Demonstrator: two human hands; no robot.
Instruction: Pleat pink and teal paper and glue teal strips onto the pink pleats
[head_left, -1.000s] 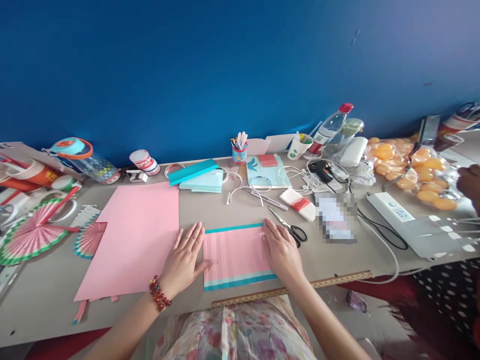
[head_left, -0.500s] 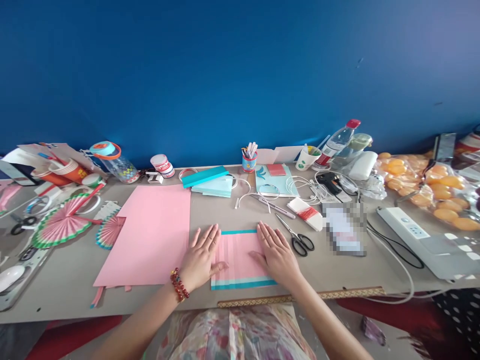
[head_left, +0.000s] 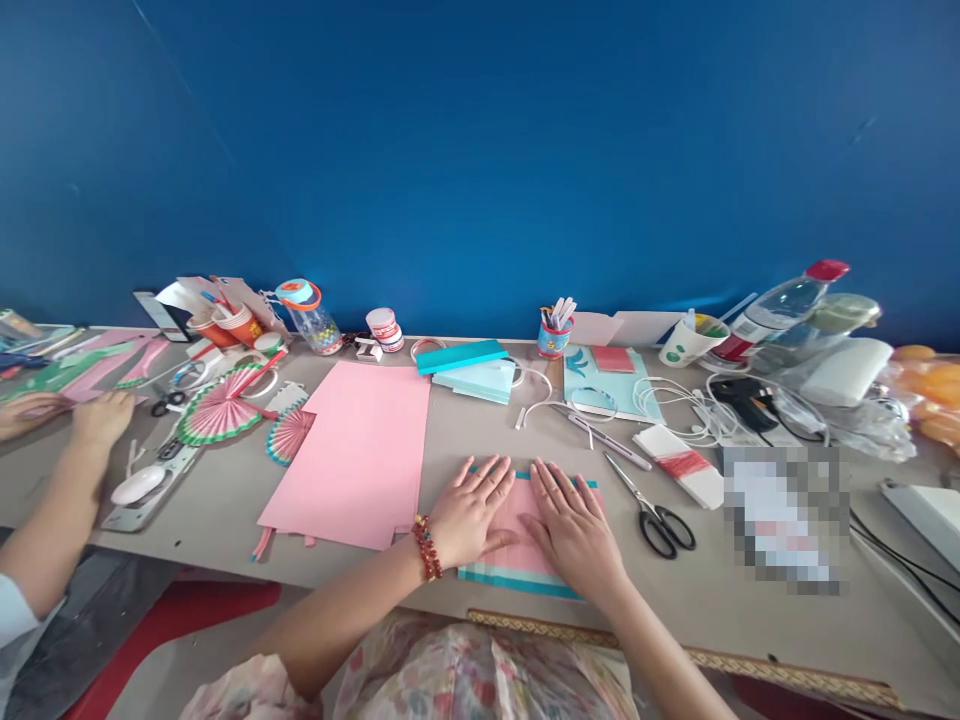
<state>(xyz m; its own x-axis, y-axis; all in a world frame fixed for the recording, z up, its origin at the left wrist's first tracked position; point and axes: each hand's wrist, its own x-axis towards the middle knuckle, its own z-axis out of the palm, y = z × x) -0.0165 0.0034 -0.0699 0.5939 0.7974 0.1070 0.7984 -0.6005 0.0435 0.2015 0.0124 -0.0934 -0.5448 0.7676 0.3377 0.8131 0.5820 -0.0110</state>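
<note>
A small pink sheet with blue-green bands along its far and near edges [head_left: 525, 582] lies on the table in front of me. Flat on its left part rests my left hand [head_left: 469, 515], fingers spread, a red bead bracelet at the wrist. My right hand [head_left: 574, 525] is also flat, over the sheet's right part, fingers apart. The hands are close together but do not touch. To the left is a large pink sheet [head_left: 360, 450]. Black-handled scissors [head_left: 660, 525] lie right of my right hand.
Pleated pink fans [head_left: 225, 405] lie at the left, near another person's hands [head_left: 101, 420]. Along the back stand a bottle [head_left: 311, 320], a pen cup [head_left: 555, 335] and a paper cup [head_left: 690, 342]. White cables [head_left: 690, 405] and a glue gun [head_left: 742, 402] are at the right.
The view has turned left, bringing another person's hands and arm into sight. My hands have come closer together on the small sheet, both still flat.
</note>
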